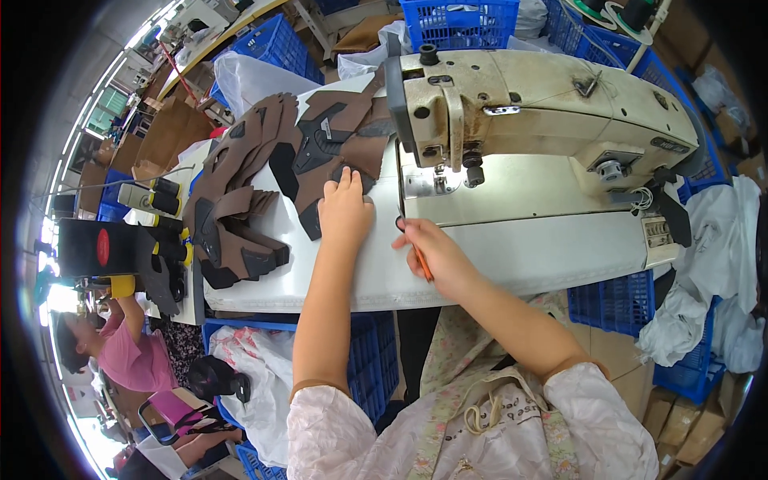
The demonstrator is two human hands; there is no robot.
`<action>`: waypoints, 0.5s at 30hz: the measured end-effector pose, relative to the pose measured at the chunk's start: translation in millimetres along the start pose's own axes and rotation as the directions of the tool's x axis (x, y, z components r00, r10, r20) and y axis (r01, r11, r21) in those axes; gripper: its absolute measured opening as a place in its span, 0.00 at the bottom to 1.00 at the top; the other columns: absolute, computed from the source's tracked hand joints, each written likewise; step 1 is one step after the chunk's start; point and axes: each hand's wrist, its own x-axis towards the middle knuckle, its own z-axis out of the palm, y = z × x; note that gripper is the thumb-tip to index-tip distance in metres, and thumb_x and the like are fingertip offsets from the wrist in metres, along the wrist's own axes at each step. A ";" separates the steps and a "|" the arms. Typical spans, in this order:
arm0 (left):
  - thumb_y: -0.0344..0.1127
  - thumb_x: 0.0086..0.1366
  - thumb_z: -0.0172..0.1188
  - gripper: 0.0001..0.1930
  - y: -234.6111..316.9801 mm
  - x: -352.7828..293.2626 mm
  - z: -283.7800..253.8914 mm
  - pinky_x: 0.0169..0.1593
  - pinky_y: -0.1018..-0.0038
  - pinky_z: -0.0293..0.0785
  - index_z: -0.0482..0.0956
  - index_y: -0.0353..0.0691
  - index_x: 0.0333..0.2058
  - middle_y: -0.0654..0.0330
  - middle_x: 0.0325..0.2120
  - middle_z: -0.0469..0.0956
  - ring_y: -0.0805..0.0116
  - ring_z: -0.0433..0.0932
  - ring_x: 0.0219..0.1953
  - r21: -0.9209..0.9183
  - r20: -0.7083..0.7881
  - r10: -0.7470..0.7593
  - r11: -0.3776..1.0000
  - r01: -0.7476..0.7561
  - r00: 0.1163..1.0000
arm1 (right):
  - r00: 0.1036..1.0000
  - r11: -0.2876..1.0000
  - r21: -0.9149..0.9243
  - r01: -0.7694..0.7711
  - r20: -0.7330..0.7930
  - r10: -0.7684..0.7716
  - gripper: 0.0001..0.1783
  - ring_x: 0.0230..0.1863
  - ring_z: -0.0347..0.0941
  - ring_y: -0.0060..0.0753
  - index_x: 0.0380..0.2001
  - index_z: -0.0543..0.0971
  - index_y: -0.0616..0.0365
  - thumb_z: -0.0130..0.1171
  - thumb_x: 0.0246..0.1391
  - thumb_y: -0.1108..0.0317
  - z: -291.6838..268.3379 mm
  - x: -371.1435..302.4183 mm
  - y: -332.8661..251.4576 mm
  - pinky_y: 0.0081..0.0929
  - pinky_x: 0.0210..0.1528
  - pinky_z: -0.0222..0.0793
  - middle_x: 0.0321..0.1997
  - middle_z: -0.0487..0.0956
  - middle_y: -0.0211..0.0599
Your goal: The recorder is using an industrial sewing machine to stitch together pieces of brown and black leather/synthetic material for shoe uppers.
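My left hand (346, 210) lies flat on the white table (480, 264), fingers resting on the near edge of a brown and black shoe-upper piece (328, 148). My right hand (432, 254) is closed around small orange-handled snips (419, 258), just below the needle area of a cream industrial sewing machine (544, 104). A pile of similar brown and black pieces (232, 208) spreads to the left of my left hand.
Blue plastic crates (460, 20) stand behind and under the table. White bags (704, 296) hang at the right. A black box with a red spot (100, 248) sits at the left. Another person in pink (132, 352) sits at lower left.
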 end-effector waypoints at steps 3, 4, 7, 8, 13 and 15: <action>0.35 0.55 0.57 0.30 -9.1 -7.2 12.1 0.49 0.61 0.73 0.72 0.34 0.58 0.53 0.61 0.70 0.55 0.73 0.51 -0.069 -0.080 -0.056 0.996 0.050 0.995 | 0.966 0.859 0.462 -0.221 -0.019 0.259 0.15 0.22 0.65 0.20 0.46 0.70 0.57 0.53 0.64 0.58 6.7 43.9 6.0 0.17 0.19 0.60 0.40 0.77 0.37; 0.35 0.56 0.58 0.31 -11.5 -9.6 16.3 0.50 0.60 0.72 0.69 0.33 0.60 0.50 0.60 0.71 0.53 0.73 0.50 -0.195 -0.159 -0.062 0.980 0.031 0.985 | 0.966 0.860 0.460 -0.221 -0.018 0.258 0.15 0.22 0.65 0.20 0.46 0.70 0.57 0.53 0.64 0.58 8.4 55.0 4.8 0.17 0.19 0.60 0.40 0.77 0.37; 0.34 0.57 0.61 0.35 -3.3 -14.8 11.3 0.51 0.60 0.71 0.63 0.31 0.63 0.45 0.56 0.73 0.50 0.74 0.49 -0.377 -0.209 -0.134 0.925 0.046 0.969 | 0.972 0.826 0.530 -0.194 -0.013 0.236 0.12 0.22 0.65 0.20 0.44 0.70 0.55 0.52 0.65 0.59 10.0 76.2 1.2 0.16 0.19 0.59 0.38 0.76 0.36; 0.33 0.57 0.62 0.38 1.7 -14.0 7.9 0.52 0.59 0.71 0.58 0.31 0.66 0.43 0.54 0.74 0.48 0.74 0.49 -0.432 -0.178 -0.190 0.897 0.098 0.966 | 0.974 0.804 0.570 -0.171 -0.024 0.224 0.11 0.22 0.65 0.20 0.43 0.71 0.55 0.52 0.66 0.59 8.6 79.7 0.1 0.16 0.19 0.59 0.37 0.76 0.35; 0.30 0.55 0.64 0.47 -5.6 -21.8 9.2 0.55 0.61 0.70 0.45 0.33 0.70 0.41 0.53 0.75 0.47 0.74 0.50 -0.520 -0.245 -0.217 0.852 0.061 0.945 | 0.966 0.760 0.625 -0.177 -0.038 0.256 0.10 0.21 0.64 0.19 0.42 0.71 0.55 0.50 0.67 0.60 21.0 88.5 1.6 0.16 0.20 0.59 0.34 0.75 0.33; 0.29 0.54 0.65 0.50 -2.0 -22.2 5.1 0.56 0.61 0.70 0.42 0.34 0.70 0.42 0.53 0.75 0.47 0.74 0.51 -0.522 -0.244 -0.222 0.851 0.066 0.944 | 0.960 0.750 0.640 -0.168 -0.065 0.271 0.10 0.21 0.63 0.19 0.42 0.71 0.55 0.50 0.67 0.60 21.6 91.7 0.1 0.16 0.20 0.59 0.34 0.76 0.32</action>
